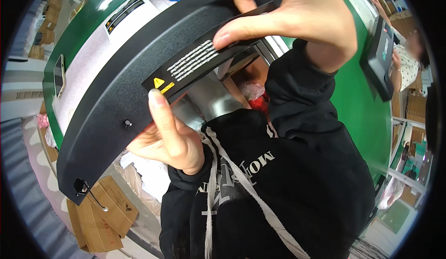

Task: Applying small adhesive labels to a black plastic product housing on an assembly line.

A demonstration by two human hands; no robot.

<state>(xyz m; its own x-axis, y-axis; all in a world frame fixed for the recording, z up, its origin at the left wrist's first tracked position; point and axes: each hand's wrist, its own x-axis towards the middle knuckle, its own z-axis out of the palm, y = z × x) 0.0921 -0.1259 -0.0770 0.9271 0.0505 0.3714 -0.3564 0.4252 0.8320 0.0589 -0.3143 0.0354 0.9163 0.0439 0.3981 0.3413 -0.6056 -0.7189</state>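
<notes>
Both hands pinching the black rectangular warning sticker [200, 66] onto the curved black plastic panel [116, 101], left hand [169, 138] at 7 o'clock, right hand [297, 22] at 1; uneven pressing risks wrinkles.

The person wears a black hoodie [278, 189]. It is soft and dark all over. Both sleeves are long and black, and each ends in a snug cuff just behind the grip of the hand. The left hand [169, 138] and the right hand [302, 17] are bare, with no gloves and no rings that can be seen. Two flat, pale drawstrings [241, 184] hang down the front, a bit frayed. Pale printed letters sit on the chest, near the strings.
</notes>
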